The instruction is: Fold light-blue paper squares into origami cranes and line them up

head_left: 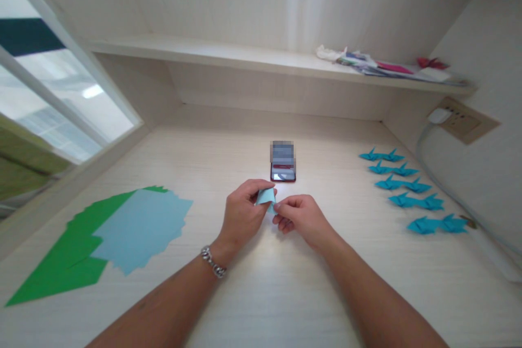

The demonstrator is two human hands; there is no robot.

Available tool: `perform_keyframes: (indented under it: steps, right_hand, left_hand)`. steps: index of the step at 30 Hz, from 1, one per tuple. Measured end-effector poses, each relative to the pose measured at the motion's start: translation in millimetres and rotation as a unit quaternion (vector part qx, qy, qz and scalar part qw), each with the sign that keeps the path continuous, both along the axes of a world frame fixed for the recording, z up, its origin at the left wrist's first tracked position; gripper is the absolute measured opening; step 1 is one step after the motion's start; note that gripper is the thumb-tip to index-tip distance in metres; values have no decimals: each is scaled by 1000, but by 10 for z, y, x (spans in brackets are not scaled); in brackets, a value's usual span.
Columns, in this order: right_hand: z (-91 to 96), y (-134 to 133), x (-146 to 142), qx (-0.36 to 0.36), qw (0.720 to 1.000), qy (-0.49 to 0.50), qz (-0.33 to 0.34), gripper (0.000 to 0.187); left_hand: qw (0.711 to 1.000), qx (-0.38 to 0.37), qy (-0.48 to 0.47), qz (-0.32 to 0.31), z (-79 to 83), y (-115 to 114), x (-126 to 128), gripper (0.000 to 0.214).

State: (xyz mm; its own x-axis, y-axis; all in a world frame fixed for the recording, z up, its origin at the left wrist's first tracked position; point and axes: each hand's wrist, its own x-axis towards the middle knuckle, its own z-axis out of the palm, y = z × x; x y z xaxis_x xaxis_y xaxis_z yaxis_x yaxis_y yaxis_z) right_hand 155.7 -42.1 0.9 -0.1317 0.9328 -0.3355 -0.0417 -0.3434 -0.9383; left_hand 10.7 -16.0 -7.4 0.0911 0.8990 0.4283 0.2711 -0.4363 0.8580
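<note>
A small folded piece of light blue paper (pixel 266 196) is held up over the middle of the desk. My left hand (pixel 245 209) grips it from the left, thumb and fingers closed around its edge. From the right, my right hand (pixel 299 215) pinches the paper's lower right corner between thumb and forefinger, its other fingers curled beneath. The fingers partly cover the folds. Just beyond my hands lies a phone (pixel 283 171) with its screen lit.
Green paper sheets (pixel 53 272) and light blue sheets (pixel 141 228) lie fanned at the left. Several folded blue paper figures (pixel 402 185) line the right side. A cable (pixel 438 174) runs from the wall socket (pixel 468 119) past a power strip (pixel 495 255). Papers sit on the shelf (pixel 244 57).
</note>
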Motion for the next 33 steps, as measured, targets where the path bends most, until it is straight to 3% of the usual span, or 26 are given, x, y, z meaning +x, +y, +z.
perform_keyframes:
  steps: [20, 26, 33]
  right_hand:
    - [65, -59, 59, -11, 998, -1, 57, 11]
    - [87, -43, 34, -15, 1000, 14, 11, 11]
    - [51, -41, 11, 55, 998, -41, 4, 21]
  left_hand:
    - [996, -44, -65, 31, 8, 50, -24, 19]
    - [996, -47, -77, 28, 9, 58, -26, 19]
    - [998, -31, -56, 26, 20, 14, -11, 18]
